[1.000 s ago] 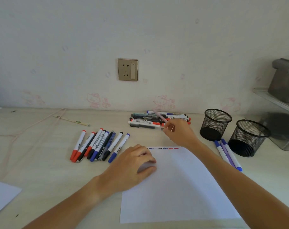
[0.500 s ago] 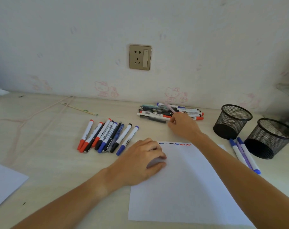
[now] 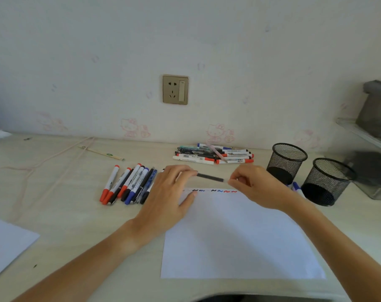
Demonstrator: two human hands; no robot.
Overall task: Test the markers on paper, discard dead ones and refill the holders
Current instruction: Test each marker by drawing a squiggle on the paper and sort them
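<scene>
**Uncapping the Next Marker Over the Test Sheet**

Nearest the viewer, the white test sheet point(image 3: 239, 236) lies flat on the desk point(image 3: 65, 214), blank except for a row of short red, blue and black squiggles point(image 3: 215, 190) along its far edge. A second sheet point(image 3: 6, 240) shows at the 8 o'clock edge of the frame.

Just beyond the squiggles, both hands hold one dark pen point(image 3: 210, 177) horizontally above the paper. The left hand point(image 3: 170, 192) grips its left end with curled upper fingers while one lower finger rests on the sheet. The right hand point(image 3: 257, 186) pinches the right end between thumb and fingertips. This grip suggests the cap is about to be pulled; whether it has separated cannot be determined.

At 9 o'clock from the hands, a sorted row of markers point(image 3: 130, 184) lies side by side with red, black and blue caps. At 3 o'clock stand two black mesh holders point(image 3: 289, 153), point(image 3: 331, 168), both apparently holding nothing, with a few blue-capped markers point(image 3: 296, 186) lying on the desk between them.

Farthest, at 12 o'clock near the wall, an unsorted pile point(image 3: 213, 154) remains.

Status: roughly a dozen marks made; the pile awaits testing, and filling of holders has not started.
</scene>
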